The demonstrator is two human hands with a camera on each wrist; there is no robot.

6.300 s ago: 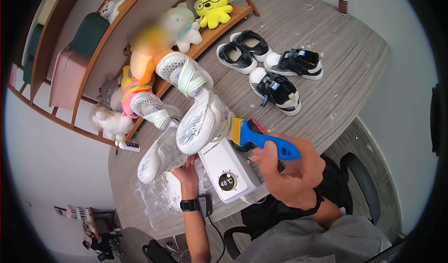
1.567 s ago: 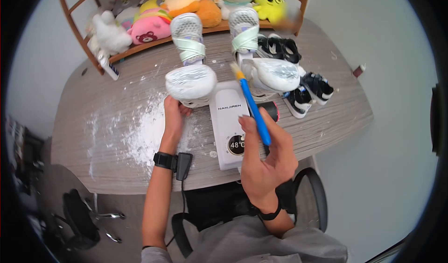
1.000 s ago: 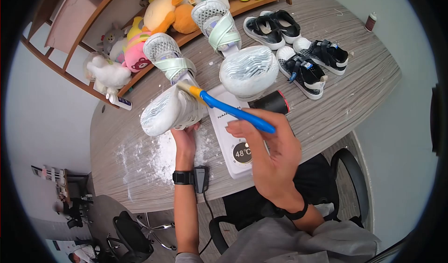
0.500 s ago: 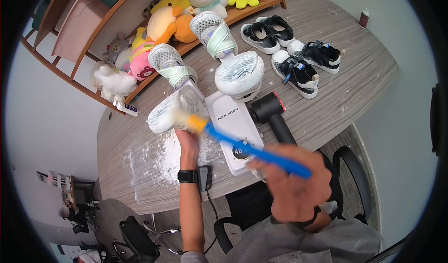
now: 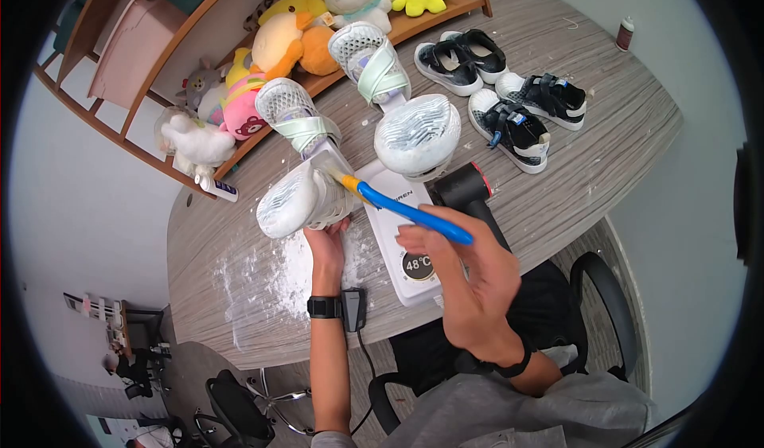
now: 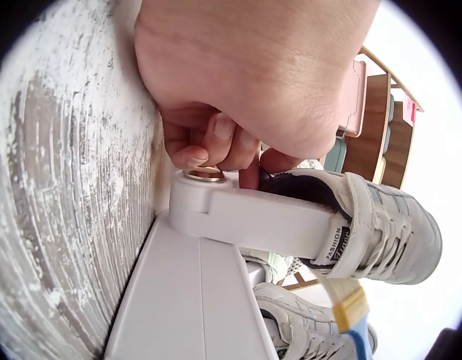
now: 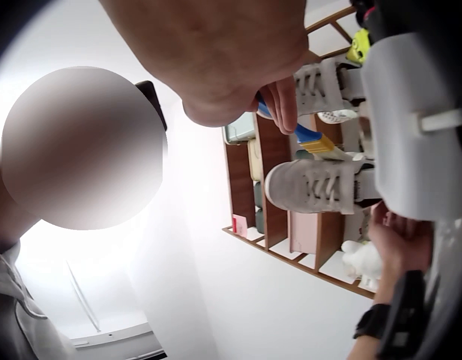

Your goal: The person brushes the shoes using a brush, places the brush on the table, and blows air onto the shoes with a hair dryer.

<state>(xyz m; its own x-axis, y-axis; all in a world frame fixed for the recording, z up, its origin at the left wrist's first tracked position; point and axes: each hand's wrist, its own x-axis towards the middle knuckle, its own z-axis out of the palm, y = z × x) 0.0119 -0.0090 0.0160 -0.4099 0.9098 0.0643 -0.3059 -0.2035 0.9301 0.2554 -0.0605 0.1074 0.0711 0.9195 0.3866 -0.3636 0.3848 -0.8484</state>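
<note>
My right hand (image 5: 481,277) holds the blue handle of a flat paintbrush (image 5: 414,212). Its pale bristles overlap the inner edge of the left white shoe (image 5: 286,201), whose sole faces me. This shoe and a second white shoe (image 5: 418,134) are mounted on the arms of a white shoe dryer (image 5: 390,233) reading 48°C. Below the left shoe is my left hand (image 5: 325,249). In the left wrist view, its fingers (image 6: 223,139) curl at the hinge of the dryer's arm (image 6: 268,221), beside the shoe's heel. White mesh shoes with mint straps (image 5: 298,126) stand behind on the dryer.
A black hair dryer (image 5: 461,184) lies right of the shoe dryer. Black-and-white shoes (image 5: 513,130) stand at the right. White powder (image 5: 290,277) covers part of the table (image 5: 589,161). A wooden shelf (image 5: 446,10) with plush toys borders the back.
The brush has passed from the right white shoe to the left one. Since half a second ago, my right hand has moved up and forward, shifting the bristles to the left shoe's inner edge.
</note>
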